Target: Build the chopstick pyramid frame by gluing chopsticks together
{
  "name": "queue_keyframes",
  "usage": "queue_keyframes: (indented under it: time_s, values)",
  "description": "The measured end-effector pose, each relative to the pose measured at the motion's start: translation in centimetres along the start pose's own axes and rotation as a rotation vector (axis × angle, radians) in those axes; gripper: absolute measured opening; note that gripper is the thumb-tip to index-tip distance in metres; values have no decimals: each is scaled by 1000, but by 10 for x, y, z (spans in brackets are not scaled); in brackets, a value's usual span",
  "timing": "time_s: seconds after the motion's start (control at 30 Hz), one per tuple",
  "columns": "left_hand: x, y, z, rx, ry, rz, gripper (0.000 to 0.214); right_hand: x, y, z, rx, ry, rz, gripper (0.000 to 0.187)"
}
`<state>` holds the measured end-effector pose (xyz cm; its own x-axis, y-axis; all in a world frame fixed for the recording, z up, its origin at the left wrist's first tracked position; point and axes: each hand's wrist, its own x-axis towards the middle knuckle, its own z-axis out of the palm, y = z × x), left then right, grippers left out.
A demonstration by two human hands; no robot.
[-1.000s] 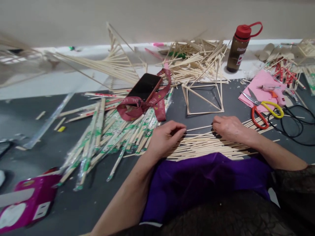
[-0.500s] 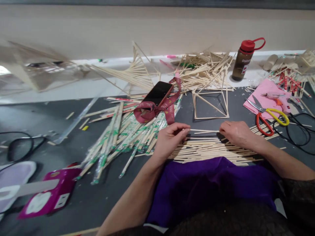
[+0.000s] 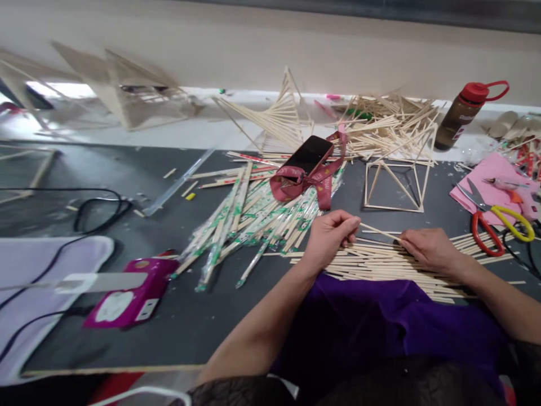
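Observation:
Between my two hands stretches a thin wooden stick (image 3: pixel 379 230), which looks like a chopstick. My left hand (image 3: pixel 333 234) pinches one end between thumb and fingers. At the other end, my right hand (image 3: pixel 429 248) is closed round it, with the fingertips partly hidden. Under both hands lies a spread of loose sticks (image 3: pixel 380 262), roughly side by side. Just beyond them stands a small open frame of glued-looking sticks (image 3: pixel 395 210), with a square base and slanting pieces. A purple cloth (image 3: pixel 380 310) covers my lap at the table edge.
Wrapped chopsticks (image 3: pixel 253 220) lie to the left under a phone (image 3: pixel 310 155) with a red strap. Scissors (image 3: pixel 488 231) and a pink glue gun (image 3: pixel 513 194) rest at right. A bottle (image 3: pixel 459 118) stands behind. A magenta box (image 3: pixel 131 296) and cables are at left.
The view has turned left, so everything sits further right. The stick between my hands now slants down toward my right hand, where before it was nearly level.

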<state>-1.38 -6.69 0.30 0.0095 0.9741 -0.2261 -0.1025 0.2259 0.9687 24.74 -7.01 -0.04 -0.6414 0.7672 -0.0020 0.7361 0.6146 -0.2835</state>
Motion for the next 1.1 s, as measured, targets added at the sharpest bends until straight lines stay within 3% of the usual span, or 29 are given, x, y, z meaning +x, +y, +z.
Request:
queue_keyframes:
  time_s: [0.2, 0.43, 0.8, 1.1]
  values:
    - [0, -8, 2, 78, 23, 124, 28, -7, 2, 9, -52, 176, -83, 37]
    - [0, -11, 1, 225, 28, 211, 29, -7, 5, 6, -98, 243, -53, 34]
    - [1, -11, -6, 288, 19, 277, 31, -1, 6, 9, -50, 406, -172, 22]
    - [4, -1, -2, 176, 99, 198, 49, -2, -4, 3, 51, 326, -193, 34]
